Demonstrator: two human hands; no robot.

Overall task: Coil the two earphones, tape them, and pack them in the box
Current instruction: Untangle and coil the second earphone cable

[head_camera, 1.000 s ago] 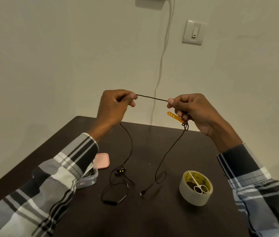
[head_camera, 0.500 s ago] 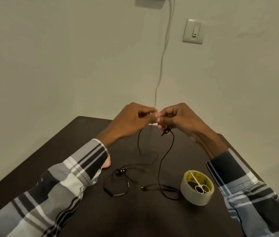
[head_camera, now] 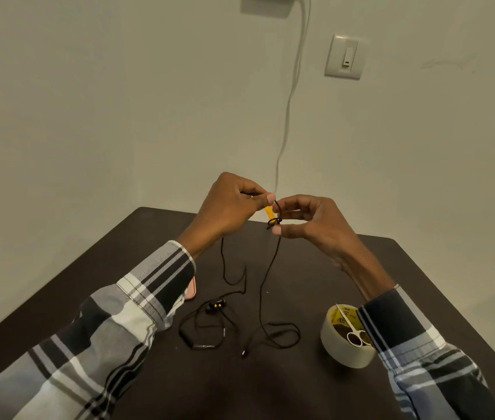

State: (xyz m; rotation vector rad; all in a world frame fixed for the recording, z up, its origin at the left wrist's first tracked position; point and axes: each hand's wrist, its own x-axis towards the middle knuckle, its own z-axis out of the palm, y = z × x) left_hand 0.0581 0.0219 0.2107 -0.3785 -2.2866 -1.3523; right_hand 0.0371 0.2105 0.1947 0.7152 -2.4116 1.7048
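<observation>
Blk earphone cord (head_camera: 265, 286) w/ yellow tab (head_camera: 269, 211), plaid sleeves (head_camera: 137, 310), dk-brown table (head_camera: 315, 389).

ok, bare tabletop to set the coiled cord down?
Free: the table between the right forearm and the far edge, and the near strip below the cords. Crowded: centre, with loose black cords, and the tape roll holding scissors.

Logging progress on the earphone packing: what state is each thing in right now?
Left hand: pinching the black cable.
Right hand: pinching the cable's small coil.
Held earphone cable: mostly uncoiled, its end trailing on the table.
Second earphone: loose on the table, uncoiled.
Tape roll: flat on the table, untouched.
Scissors: closed, resting on the roll.
</observation>
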